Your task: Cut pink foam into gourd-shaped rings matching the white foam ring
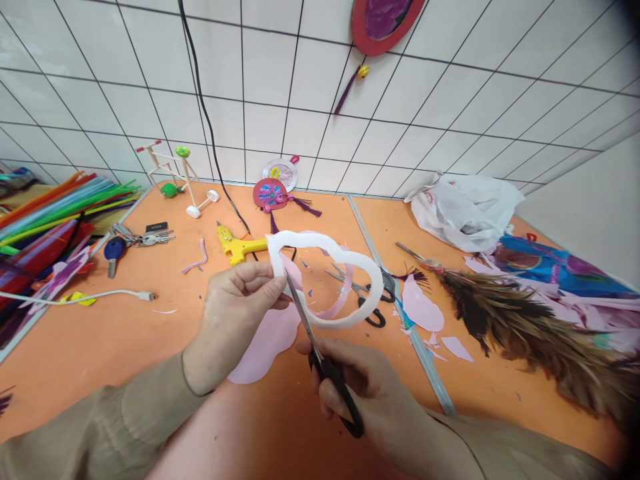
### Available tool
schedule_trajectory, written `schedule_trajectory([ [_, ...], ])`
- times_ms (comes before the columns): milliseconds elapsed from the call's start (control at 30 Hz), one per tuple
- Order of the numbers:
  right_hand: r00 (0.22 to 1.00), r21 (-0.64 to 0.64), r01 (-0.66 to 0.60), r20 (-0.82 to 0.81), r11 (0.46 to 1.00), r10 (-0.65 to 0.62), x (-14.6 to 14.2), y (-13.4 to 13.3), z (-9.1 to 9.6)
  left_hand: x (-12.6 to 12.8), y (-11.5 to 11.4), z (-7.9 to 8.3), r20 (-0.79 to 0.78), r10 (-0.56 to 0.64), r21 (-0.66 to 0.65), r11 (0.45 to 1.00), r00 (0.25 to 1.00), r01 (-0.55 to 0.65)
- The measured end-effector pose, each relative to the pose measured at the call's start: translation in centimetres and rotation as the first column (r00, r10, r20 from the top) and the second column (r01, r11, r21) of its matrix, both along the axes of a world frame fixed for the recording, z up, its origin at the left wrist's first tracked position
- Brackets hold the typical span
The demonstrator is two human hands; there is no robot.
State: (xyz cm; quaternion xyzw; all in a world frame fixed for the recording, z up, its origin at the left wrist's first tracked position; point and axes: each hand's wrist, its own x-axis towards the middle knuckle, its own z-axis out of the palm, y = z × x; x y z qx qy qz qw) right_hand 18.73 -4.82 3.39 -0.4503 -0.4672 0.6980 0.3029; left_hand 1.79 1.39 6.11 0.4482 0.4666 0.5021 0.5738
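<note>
My left hand (240, 313) pinches the left corner of a white wavy-edged foam frame (373, 273), held up above the orange table. A pink strip (340, 300) curves along behind the frame's opening. My right hand (360, 380) has its fingers through the black handles of a pair of scissors (327, 373). The blades point up and left, with their tips at the inner edge of the frame beside my left fingers. Below my left hand a pink wavy sheet (265, 347) lies flat on the table.
Behind the frame lie a yellow glue gun (235, 245) and a second pair of scissors (375, 313). Pink scraps (423, 303), a feather duster (525, 313) and a white plastic bag (465, 207) are at right. Keys (145, 237), a white cable (100, 295) and pipe cleaners (65, 207) lie left.
</note>
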Motion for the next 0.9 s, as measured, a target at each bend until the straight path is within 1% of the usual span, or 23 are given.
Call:
schedule_trajectory([
  [433,1.000,-0.025,0.023,-0.018,0.999,-0.024,-0.3,-0.2,0.1,0.0,-0.3,-0.2,0.013,-0.006,0.015,1.000,1.000,0.005],
  [500,0.999,-0.024,0.026,-0.034,0.999,-0.027,-0.4,-0.3,-0.1,0.0,-0.3,-0.2,0.016,-0.013,0.018,1.000,1.000,0.012],
  [633,0.997,-0.006,0.027,-0.069,1.000,-0.028,-0.5,-0.6,-1.2,0.1,-0.2,-0.2,0.006,-0.027,0.013,1.000,1.000,0.027],
  [733,0.998,0.025,0.008,-0.055,1.000,-0.007,-0.4,-0.8,-1.6,0.1,-0.2,-0.1,-0.008,-0.031,0.013,0.999,0.999,0.031],
  [900,1.000,0.013,-0.010,0.010,1.000,0.010,-0.2,-0.6,-0.4,0.0,-0.3,0.0,-0.013,-0.032,0.002,0.999,0.999,0.032],
])
